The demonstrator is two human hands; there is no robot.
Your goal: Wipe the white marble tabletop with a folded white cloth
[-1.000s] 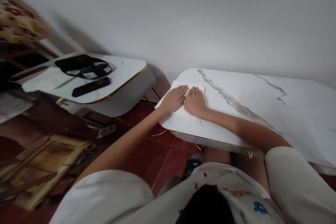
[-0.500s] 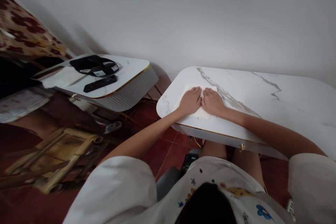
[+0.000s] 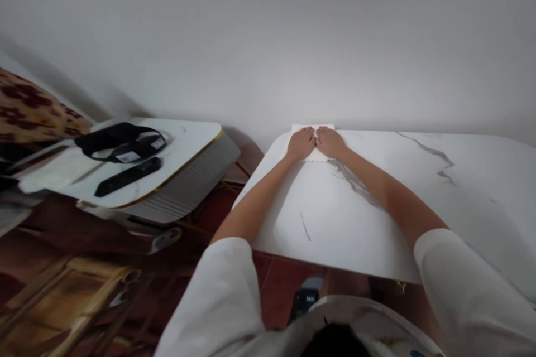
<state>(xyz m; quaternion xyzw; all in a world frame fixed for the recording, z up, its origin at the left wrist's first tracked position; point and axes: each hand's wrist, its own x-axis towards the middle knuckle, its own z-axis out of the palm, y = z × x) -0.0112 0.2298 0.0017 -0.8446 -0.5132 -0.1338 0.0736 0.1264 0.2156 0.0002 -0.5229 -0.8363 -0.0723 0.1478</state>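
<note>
My left hand (image 3: 301,143) and my right hand (image 3: 330,142) lie flat, side by side, on a white cloth (image 3: 313,158) at the far edge of a white marble-patterned table (image 3: 301,201). Both hands have their fingers stretched forward and press down on the cloth, their inner edges touching or nearly so. Part of the cloth shows beyond my fingertips, close to the wall, and a strip shows between my wrists. Both arms reach straight out over the tabletop.
To the left, a second marble-topped table (image 3: 188,129) bears a black head strap (image 3: 121,142), a black oblong device (image 3: 128,176) and a pale cloth (image 3: 58,170). Below it stands a bamboo stool (image 3: 62,307). A person in flowered clothing (image 3: 33,106) is at the far left. A wall (image 3: 268,39) runs behind both tables.
My two hands have slid the cloth away from me, from near the table's front edge to its back edge by the wall. My view has shifted, too.
</note>
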